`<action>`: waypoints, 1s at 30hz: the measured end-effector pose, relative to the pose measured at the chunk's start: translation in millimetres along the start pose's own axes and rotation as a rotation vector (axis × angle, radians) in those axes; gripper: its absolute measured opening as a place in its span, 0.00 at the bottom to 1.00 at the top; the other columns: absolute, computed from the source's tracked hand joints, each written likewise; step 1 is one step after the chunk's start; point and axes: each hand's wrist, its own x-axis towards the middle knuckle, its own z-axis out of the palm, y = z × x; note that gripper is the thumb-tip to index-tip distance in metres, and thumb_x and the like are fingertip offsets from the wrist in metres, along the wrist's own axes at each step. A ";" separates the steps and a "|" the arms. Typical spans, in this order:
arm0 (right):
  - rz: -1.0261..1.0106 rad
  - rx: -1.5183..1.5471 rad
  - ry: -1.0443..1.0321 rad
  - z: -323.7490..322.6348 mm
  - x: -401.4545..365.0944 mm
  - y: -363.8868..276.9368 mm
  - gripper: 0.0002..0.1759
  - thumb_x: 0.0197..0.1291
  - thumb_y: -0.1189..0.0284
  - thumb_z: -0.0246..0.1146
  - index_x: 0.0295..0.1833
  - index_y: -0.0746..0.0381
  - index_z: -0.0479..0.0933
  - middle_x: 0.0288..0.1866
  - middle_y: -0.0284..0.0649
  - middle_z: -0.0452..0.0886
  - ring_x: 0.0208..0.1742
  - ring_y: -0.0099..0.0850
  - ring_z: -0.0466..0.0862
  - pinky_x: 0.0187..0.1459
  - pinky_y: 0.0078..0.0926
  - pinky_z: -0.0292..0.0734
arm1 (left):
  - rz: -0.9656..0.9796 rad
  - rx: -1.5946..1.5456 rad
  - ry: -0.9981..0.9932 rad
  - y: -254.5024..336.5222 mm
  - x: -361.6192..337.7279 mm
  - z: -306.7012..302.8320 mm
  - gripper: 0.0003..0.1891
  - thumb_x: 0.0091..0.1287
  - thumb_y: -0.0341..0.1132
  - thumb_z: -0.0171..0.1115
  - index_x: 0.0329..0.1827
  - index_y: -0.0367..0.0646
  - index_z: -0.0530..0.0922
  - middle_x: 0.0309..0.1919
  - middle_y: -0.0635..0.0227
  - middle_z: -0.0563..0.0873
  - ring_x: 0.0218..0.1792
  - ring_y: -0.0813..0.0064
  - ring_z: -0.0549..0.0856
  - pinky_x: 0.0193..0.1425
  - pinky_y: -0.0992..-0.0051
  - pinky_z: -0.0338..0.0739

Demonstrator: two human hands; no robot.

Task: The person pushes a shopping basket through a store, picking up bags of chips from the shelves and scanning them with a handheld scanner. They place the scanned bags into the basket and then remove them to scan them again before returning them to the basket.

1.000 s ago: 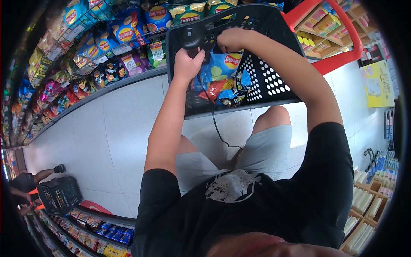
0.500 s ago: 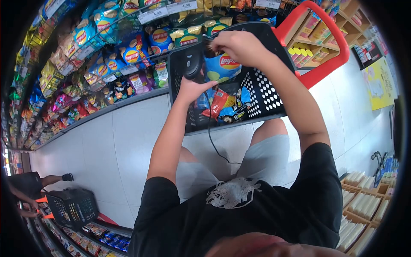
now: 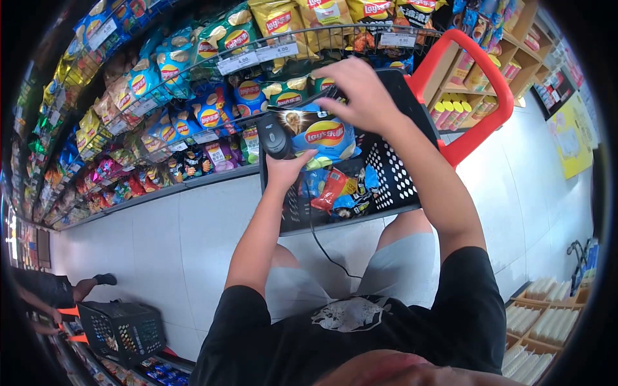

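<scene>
So the blue foil Lay's chip bag (image 3: 320, 135) was up in the air just above the black perforated plastic basket (image 3: 393, 186), label side facing us. Our right hand (image 3: 360, 90) had it from the top, fingers curled over the upper edge and pinching the foil. Our left hand (image 3: 286, 170) sat just below the bag's left corner, fingers closed round the handle of the black handheld barcode scanner (image 3: 275, 135), thumb sticking out toward the bag. The scanner head was right at the bag's left edge, touching or not we couldn't tell. A thin black cable (image 3: 322, 248) hung from it down between our knees.

Under the bag, the basket held more snack packets, 1 red packet (image 3: 329, 190) among blue ones, and it had a red plastic handle (image 3: 476, 128). Behind it were wire shelves (image 3: 360, 31) packed with chip bags and white price tags (image 3: 239, 63). Lower left, another person's black basket (image 3: 122, 331) hung above the pale tile floor (image 3: 180, 238).
</scene>
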 end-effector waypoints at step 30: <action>0.558 0.720 0.558 -42.6 -6.8 77.3 0.29 0.64 0.73 0.75 0.66 0.67 0.72 0.57 0.41 0.85 0.55 0.28 0.87 0.56 0.28 0.84 | -0.022 -0.069 -0.095 -16.3 -2.9 -1.5 0.12 0.76 0.34 0.66 0.35 0.34 0.82 0.26 0.65 0.87 0.27 0.75 0.88 0.34 0.73 0.83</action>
